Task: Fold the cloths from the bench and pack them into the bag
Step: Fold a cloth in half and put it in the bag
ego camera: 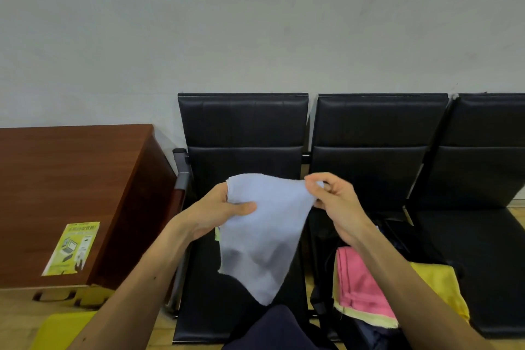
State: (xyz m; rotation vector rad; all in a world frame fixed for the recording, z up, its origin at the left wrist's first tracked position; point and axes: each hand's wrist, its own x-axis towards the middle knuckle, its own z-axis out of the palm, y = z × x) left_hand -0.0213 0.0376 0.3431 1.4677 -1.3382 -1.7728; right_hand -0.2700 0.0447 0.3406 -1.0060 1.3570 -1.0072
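Pale blue cloth (261, 236): where is it held?
— It is held up in the air in front of the black bench (244, 122), hanging down to a point.
— How is it gripped?
— Its upper left corner is pinched between the thumb and fingers of the left hand (224, 207). Its upper right corner is pinched by the curled fingers of the right hand (335, 202).
— What else is seen?
— A pink cloth (360, 278) and a yellow cloth (437, 278) are seen lying on a dark bag (366, 335) on the middle seat.
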